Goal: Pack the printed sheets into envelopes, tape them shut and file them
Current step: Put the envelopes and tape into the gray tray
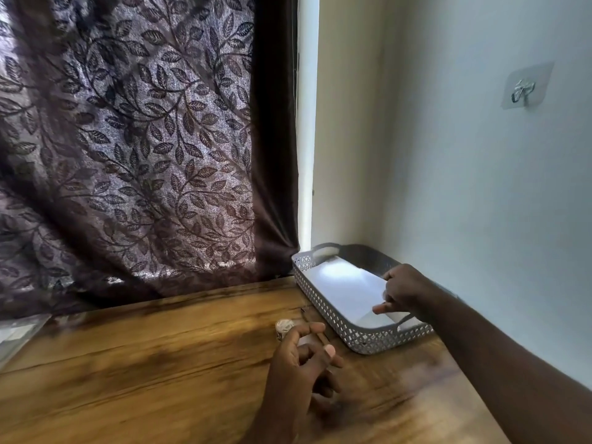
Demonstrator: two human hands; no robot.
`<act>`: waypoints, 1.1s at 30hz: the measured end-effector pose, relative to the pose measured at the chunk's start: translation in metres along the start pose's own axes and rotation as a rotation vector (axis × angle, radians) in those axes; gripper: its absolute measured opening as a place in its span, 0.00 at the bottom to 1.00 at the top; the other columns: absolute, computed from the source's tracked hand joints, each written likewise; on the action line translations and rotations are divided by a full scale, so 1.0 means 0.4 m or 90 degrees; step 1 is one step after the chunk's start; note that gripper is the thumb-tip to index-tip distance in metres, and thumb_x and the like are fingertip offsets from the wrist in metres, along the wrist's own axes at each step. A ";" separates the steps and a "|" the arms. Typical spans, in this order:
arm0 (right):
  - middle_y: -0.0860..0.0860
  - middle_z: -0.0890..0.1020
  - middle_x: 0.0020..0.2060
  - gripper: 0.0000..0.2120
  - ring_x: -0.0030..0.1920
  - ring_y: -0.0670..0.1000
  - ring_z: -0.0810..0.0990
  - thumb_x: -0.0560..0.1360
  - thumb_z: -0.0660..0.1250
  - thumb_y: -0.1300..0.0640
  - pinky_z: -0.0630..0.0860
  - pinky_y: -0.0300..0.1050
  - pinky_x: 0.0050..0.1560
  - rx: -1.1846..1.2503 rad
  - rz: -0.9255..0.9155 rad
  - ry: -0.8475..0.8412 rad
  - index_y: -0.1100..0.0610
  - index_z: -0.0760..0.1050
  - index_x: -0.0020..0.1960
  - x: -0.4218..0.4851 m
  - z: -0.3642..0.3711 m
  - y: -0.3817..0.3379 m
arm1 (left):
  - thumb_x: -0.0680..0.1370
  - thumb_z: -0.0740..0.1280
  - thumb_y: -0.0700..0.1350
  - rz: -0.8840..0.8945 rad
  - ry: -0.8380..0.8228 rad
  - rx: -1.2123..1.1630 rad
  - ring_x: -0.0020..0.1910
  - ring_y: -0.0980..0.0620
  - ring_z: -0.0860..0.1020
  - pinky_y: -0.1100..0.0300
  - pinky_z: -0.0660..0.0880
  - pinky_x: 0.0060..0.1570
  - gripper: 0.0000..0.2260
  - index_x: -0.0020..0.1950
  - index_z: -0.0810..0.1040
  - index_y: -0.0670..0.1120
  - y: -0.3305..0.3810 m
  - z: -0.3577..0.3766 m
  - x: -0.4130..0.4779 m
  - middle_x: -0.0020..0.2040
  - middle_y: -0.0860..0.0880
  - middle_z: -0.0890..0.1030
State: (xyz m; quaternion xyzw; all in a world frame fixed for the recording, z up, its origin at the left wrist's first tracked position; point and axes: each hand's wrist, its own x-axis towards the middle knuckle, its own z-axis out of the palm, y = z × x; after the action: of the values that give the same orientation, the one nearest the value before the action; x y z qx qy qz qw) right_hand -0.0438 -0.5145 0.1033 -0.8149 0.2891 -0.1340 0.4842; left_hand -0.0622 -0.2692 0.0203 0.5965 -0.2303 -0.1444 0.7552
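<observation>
A grey perforated tray (pixel 323 304) stands at the table's back right corner against the wall. A white envelope (pixel 346 290) lies flat inside it. My right hand (pixel 405 291) reaches over the tray's right side, with curled fingers and thumb pinching the envelope's near right edge. My left hand (pixel 301 357) hovers over the wooden table (pixel 144 363) just in front of the tray, its fingers loosely curled and holding nothing. A small roll of tape (pixel 284 326) sits just beyond the left hand's fingertips. Motion blur softens the left hand.
A thin brown stick-like item (pixel 312 325) lies between the tape and the tray. A clear plastic sleeve with papers (pixel 16 334) shows at the left edge. A dark leaf-patterned curtain (pixel 144 155) hangs behind the table. A stick-on hook (pixel 525 88) is on the right wall.
</observation>
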 end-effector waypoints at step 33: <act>0.51 0.87 0.44 0.07 0.44 0.51 0.84 0.76 0.68 0.59 0.79 0.45 0.48 -0.194 -0.384 0.148 0.57 0.86 0.48 -0.090 0.128 -0.058 | 0.77 0.68 0.36 0.095 0.259 0.196 0.30 0.55 0.77 0.58 0.73 0.31 0.10 0.48 0.81 0.51 -0.025 -0.024 0.027 0.37 0.52 0.83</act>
State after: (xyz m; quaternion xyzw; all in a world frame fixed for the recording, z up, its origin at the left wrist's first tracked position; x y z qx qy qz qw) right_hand -0.0392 -0.4480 0.1003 -0.9056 0.1054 -0.3180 0.2599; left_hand -0.0474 -0.2687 0.0109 0.7027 -0.1365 0.0714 0.6946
